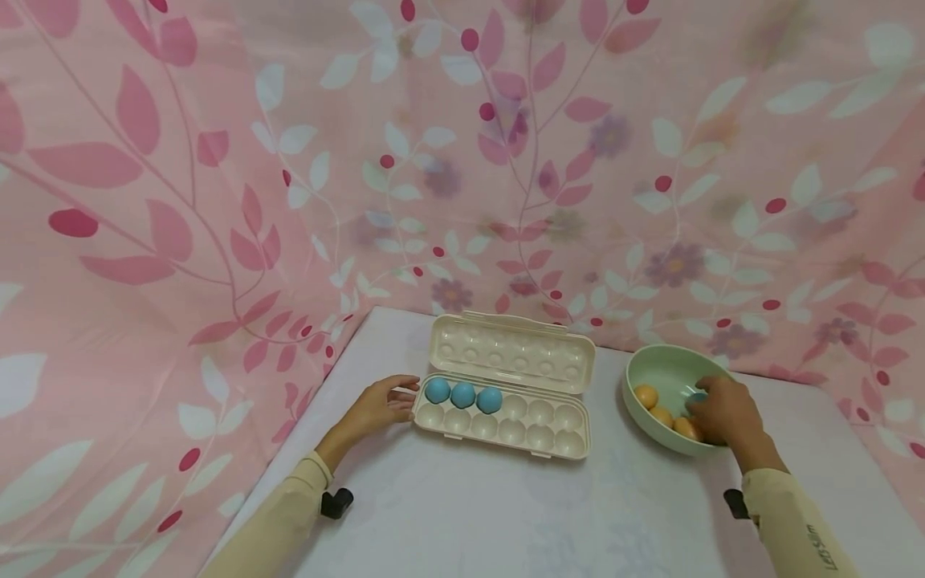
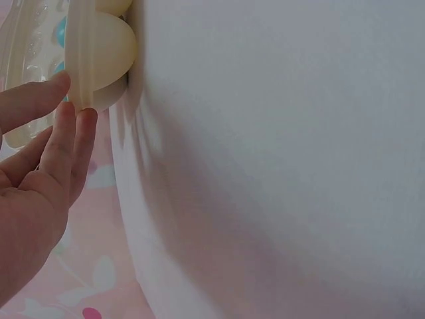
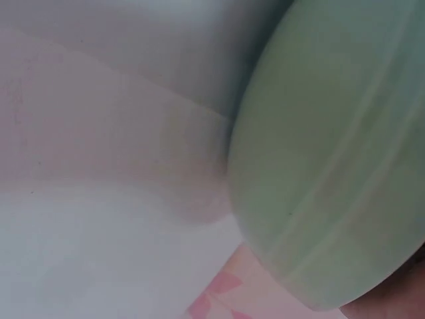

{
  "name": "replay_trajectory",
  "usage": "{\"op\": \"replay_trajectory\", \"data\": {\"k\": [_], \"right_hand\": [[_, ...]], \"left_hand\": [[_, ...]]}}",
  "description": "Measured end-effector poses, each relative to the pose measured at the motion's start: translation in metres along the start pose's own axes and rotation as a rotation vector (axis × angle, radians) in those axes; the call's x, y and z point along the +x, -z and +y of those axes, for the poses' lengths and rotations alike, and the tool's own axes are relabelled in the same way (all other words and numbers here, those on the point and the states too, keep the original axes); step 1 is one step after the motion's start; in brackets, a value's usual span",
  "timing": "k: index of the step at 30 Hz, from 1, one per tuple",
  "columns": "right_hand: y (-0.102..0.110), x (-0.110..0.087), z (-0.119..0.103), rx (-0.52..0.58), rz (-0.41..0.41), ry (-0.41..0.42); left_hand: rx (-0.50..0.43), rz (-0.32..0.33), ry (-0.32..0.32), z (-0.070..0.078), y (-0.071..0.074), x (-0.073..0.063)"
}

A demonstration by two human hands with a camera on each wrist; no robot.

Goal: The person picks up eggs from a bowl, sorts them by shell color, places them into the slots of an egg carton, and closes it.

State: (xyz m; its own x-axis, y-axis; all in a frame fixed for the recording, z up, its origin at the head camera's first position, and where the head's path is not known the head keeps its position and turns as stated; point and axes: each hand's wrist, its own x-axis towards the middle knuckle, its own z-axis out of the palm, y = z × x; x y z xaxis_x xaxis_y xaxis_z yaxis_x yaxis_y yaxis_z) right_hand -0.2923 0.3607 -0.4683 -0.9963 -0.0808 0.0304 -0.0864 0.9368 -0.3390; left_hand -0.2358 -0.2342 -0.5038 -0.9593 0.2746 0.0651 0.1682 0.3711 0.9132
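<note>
The cream egg carton (image 1: 499, 431) stands with its lid (image 1: 513, 353) folded back. Three blue eggs (image 1: 463, 394) fill the left end of its back row; the other cups hold nothing. Beside the carton's left end is my left hand (image 1: 372, 407), its fingers fairly straight and the fingertips (image 2: 65, 113) right at the rim. My right hand (image 1: 733, 413) reaches down into the light green bowl (image 1: 636, 417), fingers curled on a blue egg (image 1: 696, 398), mostly hidden by the fingers. Orange eggs (image 1: 661, 416) lie in the bowl around it, one partly under the hand.
A white cloth (image 1: 477, 514) covers the table. Pink floral fabric (image 1: 462, 160) hangs behind and at the left side. The bowl stands to the right of the carton, with a stretch of cloth between them. In the right wrist view the bowl's outer wall (image 3: 319, 166) fills the right side.
</note>
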Motion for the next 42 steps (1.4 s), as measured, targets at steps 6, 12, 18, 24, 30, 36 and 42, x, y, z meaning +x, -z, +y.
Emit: {"op": "replay_trajectory", "data": {"k": [6,12,18,24,30,36,42], "right_hand": [[-0.001,0.004,0.004,-0.001,-0.021,-0.032],[-0.007,0.011,0.004,-0.009,-0.001,-0.022],[-0.013,0.012,0.005,-0.030,0.032,0.013],[-0.017,0.013,0.004,-0.035,0.060,0.032],[-0.018,0.012,0.000,-0.053,0.078,0.041],[-0.018,0.013,-0.008,-0.027,0.109,0.065],[-0.016,0.010,-0.016,0.051,0.133,0.059]], "left_hand": [[0.012,0.005,-0.005,0.003,0.000,-0.002],[-0.011,0.005,-0.006,0.005,0.002,-0.003],[-0.029,-0.013,-0.032,0.001,0.002,-0.002],[-0.007,-0.001,-0.023,-0.002,0.002,-0.003],[-0.023,-0.011,-0.020,-0.001,0.003,-0.004],[-0.035,-0.016,-0.015,0.002,0.002,-0.006],[-0.061,-0.039,-0.026,0.021,0.000,-0.007]]}}
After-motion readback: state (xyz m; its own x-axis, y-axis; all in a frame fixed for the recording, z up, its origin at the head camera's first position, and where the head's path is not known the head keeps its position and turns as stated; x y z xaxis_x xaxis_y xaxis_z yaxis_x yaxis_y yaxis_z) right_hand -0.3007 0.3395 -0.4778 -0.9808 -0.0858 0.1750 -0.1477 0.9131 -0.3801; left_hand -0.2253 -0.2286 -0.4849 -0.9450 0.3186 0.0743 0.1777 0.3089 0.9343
